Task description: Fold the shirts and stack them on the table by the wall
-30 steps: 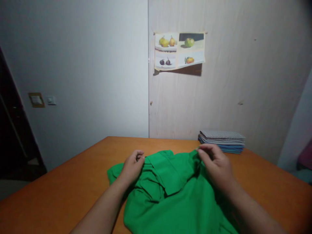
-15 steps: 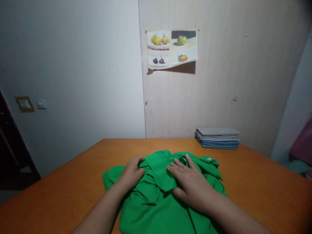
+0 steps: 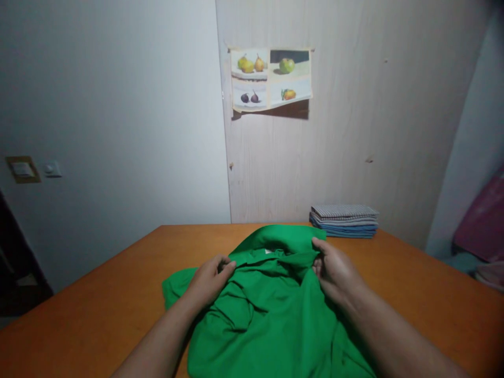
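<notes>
A crumpled green shirt [image 3: 271, 320] lies in front of me, its collar [image 3: 287, 236] lifted and spread toward the far side. A small white label shows inside the collar. My left hand [image 3: 210, 278] is closed on the fabric at the collar's left end, thumb against the curled fingers. At the collar's right end, my right hand [image 3: 338, 270] pinches the cloth between thumb and fingers; part of those fingers is hidden behind the fabric. The shirt's lower part runs out of view at the bottom.
The shirt rests on an orange-brown table [image 3: 110, 294]. A stack of folded cloths [image 3: 344, 223], checked on top and blue below, sits at the far right edge. Behind, a fruit picture sheet [image 3: 271, 79] hangs on the wall. Pink fabric [image 3: 480, 220] is at the right.
My right hand has moved from lying spread on the shirt to gripping the collar's right end, farther right. The collar has opened up and risen. My left hand has stayed nearly in place.
</notes>
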Demonstrator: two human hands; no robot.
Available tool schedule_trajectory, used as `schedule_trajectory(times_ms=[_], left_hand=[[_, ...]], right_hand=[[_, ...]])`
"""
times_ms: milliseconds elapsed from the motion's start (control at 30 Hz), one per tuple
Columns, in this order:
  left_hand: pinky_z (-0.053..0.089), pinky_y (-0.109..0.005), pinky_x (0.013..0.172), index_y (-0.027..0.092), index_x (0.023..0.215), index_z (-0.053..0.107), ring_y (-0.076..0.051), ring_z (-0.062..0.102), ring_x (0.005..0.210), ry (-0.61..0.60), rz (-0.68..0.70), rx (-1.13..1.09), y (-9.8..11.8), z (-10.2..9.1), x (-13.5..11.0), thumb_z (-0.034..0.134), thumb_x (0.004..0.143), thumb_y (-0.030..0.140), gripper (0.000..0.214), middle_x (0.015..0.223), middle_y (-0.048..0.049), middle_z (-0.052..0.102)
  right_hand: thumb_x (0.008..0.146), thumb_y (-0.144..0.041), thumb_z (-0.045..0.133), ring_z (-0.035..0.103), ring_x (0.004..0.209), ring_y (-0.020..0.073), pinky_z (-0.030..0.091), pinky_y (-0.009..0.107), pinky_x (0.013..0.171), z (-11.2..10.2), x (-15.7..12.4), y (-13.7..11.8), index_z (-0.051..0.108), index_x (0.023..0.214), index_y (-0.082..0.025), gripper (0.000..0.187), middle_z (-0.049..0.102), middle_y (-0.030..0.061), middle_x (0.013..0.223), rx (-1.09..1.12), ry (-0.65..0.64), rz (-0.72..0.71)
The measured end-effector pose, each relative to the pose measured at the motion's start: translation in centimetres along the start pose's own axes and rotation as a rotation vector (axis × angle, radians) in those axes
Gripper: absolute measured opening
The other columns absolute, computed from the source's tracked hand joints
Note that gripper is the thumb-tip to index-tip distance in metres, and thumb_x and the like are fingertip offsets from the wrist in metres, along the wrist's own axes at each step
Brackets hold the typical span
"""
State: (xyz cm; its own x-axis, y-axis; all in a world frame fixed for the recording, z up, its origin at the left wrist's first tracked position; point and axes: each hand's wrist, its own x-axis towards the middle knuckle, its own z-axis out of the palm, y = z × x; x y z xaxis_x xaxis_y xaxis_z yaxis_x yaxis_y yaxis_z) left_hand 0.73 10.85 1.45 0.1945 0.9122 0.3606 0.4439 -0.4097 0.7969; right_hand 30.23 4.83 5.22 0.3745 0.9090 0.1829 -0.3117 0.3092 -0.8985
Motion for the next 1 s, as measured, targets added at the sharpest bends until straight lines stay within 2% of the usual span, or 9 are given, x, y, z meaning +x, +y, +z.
schedule_trajectory(times_ms=[100,200,300,433,533,633,767,867,1000], left_hand=[[0.048,-0.032,0.072,0.021,0.086,0.072,-0.026,0.065,0.081,0.067,0.018,-0.019,0.0,0.0,0.2,0.063,0.086,0.054,0.035,0.083,-0.0066,0.072],[0.050,-0.038,0.085,0.018,0.108,0.070,-0.028,0.067,0.095,0.193,0.018,-0.021,-0.4,0.0,0.5,0.067,0.083,0.051,0.041,0.102,-0.0115,0.072],[0.047,-0.044,0.101,0.019,0.133,0.060,-0.030,0.061,0.118,0.242,0.081,0.046,-0.8,-0.1,0.6,0.071,0.080,0.043,0.059,0.129,-0.0154,0.064],[0.036,-0.049,0.115,0.021,0.144,0.054,-0.030,0.051,0.135,0.124,0.187,0.145,-0.8,0.0,0.5,0.068,0.080,0.034,0.067,0.144,-0.0144,0.056],[0.033,-0.051,0.117,0.024,0.133,0.066,-0.031,0.051,0.135,0.019,0.196,0.132,-0.3,0.3,0.4,0.065,0.082,0.035,0.052,0.142,-0.0135,0.059],[0.034,-0.053,0.116,0.024,0.109,0.078,-0.033,0.055,0.130,-0.009,0.134,0.038,0.5,0.3,0.3,0.061,0.086,0.041,0.033,0.135,-0.0138,0.065],[0.035,-0.051,0.115,0.021,0.091,0.073,-0.031,0.057,0.128,0.085,-0.008,-0.323,1.4,-0.5,0.3,0.058,0.089,0.047,0.030,0.133,-0.0140,0.068],[0.036,-0.049,0.115,0.020,0.102,0.069,-0.030,0.056,0.131,0.121,-0.040,-0.439,1.5,-1.2,0.4,0.066,0.083,0.041,0.028,0.136,-0.0152,0.065],[0.034,-0.047,0.117,0.020,0.128,0.064,-0.030,0.053,0.135,0.057,0.037,-0.320,1.3,-0.5,0.2,0.075,0.075,0.032,0.056,0.141,-0.0162,0.061]], right_hand=[[0.081,-0.047,0.062,0.066,0.056,0.0246,0.055,0.037,0.057,0.3,-0.2,-0.8,0.064,0.074,-0.025,0.024,0.064,0.0019,0.051,0.064,-0.150,0.157],[0.085,-0.050,0.054,0.074,0.077,0.0267,0.058,0.041,0.073,0.3,-0.9,-1.5,0.071,0.084,-0.021,0.033,0.074,0.0057,0.068,0.062,-0.341,0.221],[0.083,-0.045,0.059,0.074,0.083,0.0258,0.057,0.040,0.082,0.1,-1.8,-1.7,0.073,0.081,-0.018,0.031,0.076,0.0068,0.073,0.130,-0.495,0.317],[0.077,-0.032,0.070,0.072,0.071,0.0206,0.057,0.033,0.079,-0.3,-2.7,-1.7,0.074,0.072,-0.016,0.018,0.075,0.0054,0.068,0.240,-0.663,0.387],[0.076,-0.028,0.071,0.069,0.065,0.0173,0.056,0.028,0.070,-0.5,-3.0,-1.8,0.075,0.072,-0.014,0.015,0.074,0.0059,0.069,0.265,-0.757,0.376],[0.077,-0.029,0.071,0.069,0.066,0.0177,0.057,0.029,0.070,-0.8,-2.8,-2.1,0.076,0.074,-0.014,0.016,0.074,0.0060,0.068,0.274,-0.734,0.379],[0.079,-0.031,0.071,0.071,0.070,0.0203,0.058,0.034,0.081,-1.0,-1.8,-2.5,0.076,0.075,-0.018,0.015,0.074,0.0040,0.067,0.330,-0.584,0.391],[0.078,-0.033,0.071,0.071,0.071,0.0216,0.057,0.035,0.081,-1.2,-1.0,-2.7,0.075,0.074,-0.018,0.016,0.074,0.0037,0.067,0.368,-0.510,0.382],[0.077,-0.030,0.072,0.068,0.065,0.0175,0.056,0.029,0.073,-1.2,-1.2,-2.5,0.075,0.075,-0.019,0.012,0.072,0.0013,0.065,0.390,-0.530,0.380]])
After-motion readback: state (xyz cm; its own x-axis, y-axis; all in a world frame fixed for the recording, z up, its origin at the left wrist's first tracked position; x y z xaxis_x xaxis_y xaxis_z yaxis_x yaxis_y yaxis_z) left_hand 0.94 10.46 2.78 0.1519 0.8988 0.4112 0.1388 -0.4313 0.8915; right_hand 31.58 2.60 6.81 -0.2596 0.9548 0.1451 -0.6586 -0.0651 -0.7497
